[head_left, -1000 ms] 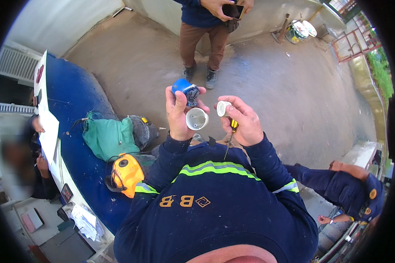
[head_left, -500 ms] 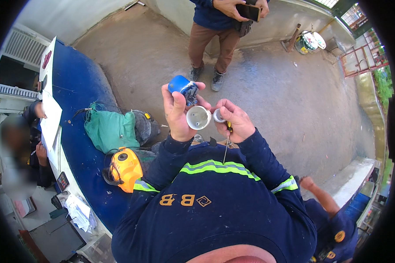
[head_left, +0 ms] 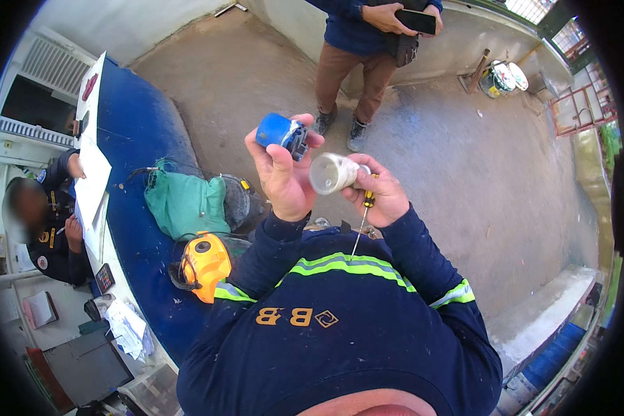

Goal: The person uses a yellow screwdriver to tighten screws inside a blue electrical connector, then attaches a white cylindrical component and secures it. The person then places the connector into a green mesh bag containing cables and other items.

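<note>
My left hand (head_left: 286, 184) is closed on a blue round plastic piece (head_left: 274, 130) with a toothed black part (head_left: 298, 143) at one end, held between thumb and fingers. Just right of it, my right hand (head_left: 388, 199) grips a whitish cup-shaped piece (head_left: 333, 173), its open mouth toward the left hand. That cup stands apart from the blue piece. Also held in the right hand is a screwdriver (head_left: 368, 201) with a yellow and black handle; its thin shaft points down toward my chest. Whatever lies under the right fingers is hidden.
A person (head_left: 357, 69) holding a phone (head_left: 416, 21) stands ahead. Left is a blue-sided counter (head_left: 142, 125), with another person (head_left: 59, 215) behind it. Beside it are a green bag (head_left: 187, 201), a dark bucket (head_left: 241, 201) and a yellow helmet (head_left: 208, 267). Buckets (head_left: 500, 80) stand far right.
The whitish cup has gone from beside my left fingers into my right hand and turned sideways. The small white ring-ended piece is no longer visible. A person at the lower right has left view.
</note>
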`<state>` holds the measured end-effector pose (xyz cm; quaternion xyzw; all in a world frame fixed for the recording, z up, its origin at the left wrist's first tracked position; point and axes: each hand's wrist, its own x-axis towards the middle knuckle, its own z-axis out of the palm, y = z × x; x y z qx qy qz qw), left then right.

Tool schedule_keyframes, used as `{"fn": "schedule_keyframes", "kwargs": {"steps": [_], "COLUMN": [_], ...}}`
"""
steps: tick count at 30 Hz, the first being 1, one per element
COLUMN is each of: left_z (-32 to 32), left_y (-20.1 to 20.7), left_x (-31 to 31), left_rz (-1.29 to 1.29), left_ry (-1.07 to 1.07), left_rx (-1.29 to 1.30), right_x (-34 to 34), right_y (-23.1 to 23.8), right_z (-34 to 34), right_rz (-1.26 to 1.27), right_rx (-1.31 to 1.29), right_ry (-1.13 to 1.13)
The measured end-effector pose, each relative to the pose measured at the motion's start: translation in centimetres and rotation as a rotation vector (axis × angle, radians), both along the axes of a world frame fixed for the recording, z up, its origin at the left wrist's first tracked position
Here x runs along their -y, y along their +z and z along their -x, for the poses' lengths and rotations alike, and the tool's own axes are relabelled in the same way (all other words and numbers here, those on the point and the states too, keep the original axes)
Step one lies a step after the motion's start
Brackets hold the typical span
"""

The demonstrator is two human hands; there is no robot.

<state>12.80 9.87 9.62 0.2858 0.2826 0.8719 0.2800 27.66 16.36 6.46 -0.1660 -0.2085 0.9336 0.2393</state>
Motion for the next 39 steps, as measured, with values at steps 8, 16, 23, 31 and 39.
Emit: {"fn": "schedule_keyframes", "kwargs": {"steps": [8, 16, 23, 31, 39], "left_z": [0.4, -1.0, -0.6, -0.4, -0.7], "left_y": [0.3, 0.8, 1.6, 1.4, 1.7], "left_x": [-0.1, -0.5, -0.2, 0.7, 1.6], "left_rz": [-0.073, 0.017, 0.040, 0.089, 0.033], "left_ry": [0.103, 0.227, 0.304, 0.029, 0.182], "left_rx": [-0.119, -0.107, 0.018, 0.445, 0.190], "right_x": [0.3, 2.5, 3.3, 2.3, 2.7], "right_y": [1.9, 3.1, 5.1, 3.5, 5.2], "right_z": [0.2, 1.4, 0.7, 1.7, 0.4], "right_rz": [0.013, -0.304, -1.037, -1.841, -1.164], "right_rx": [0.062, 0.204, 0.502, 0.372, 0.502], "right_ry": [-0.108, -0.188, -0.255, -0.741, -0.156]}}
